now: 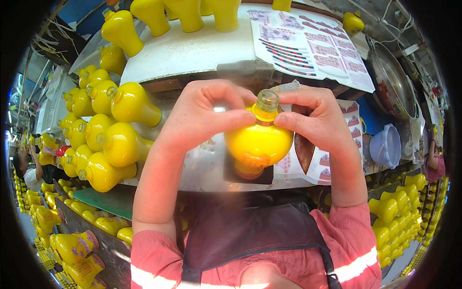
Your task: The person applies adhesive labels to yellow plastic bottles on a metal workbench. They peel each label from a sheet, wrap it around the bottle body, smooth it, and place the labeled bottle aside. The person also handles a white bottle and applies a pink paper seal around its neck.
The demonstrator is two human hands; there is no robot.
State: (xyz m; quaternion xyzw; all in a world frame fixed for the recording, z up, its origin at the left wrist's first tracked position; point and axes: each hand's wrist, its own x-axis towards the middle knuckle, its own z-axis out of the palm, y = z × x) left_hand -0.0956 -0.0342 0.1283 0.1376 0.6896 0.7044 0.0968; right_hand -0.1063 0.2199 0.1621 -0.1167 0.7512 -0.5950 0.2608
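A glossy yellow glass bottle [257, 144] with a clear threaded mouth stands in front of me, its wide shoulder up and its base away from view. A thin dark patterned band [263, 123] circles the foot of its neck. My left hand [211, 108] is closed at the neck, its thumb on the band's left side. From the other side my right hand [315, 115] is closed there too, thumb pressed against the band. The fingers behind the neck are partly hidden. A dark pattern [252, 160] shows low on the bottle.
Stacked yellow bottles [127, 144] lie at the left; more stand along the far side. A sheet of printed decals [313, 43] lies on the white board [192, 50]. At the right are a light-blue bucket [385, 147] and a metal basin [394, 79]. Other people work at both sides.
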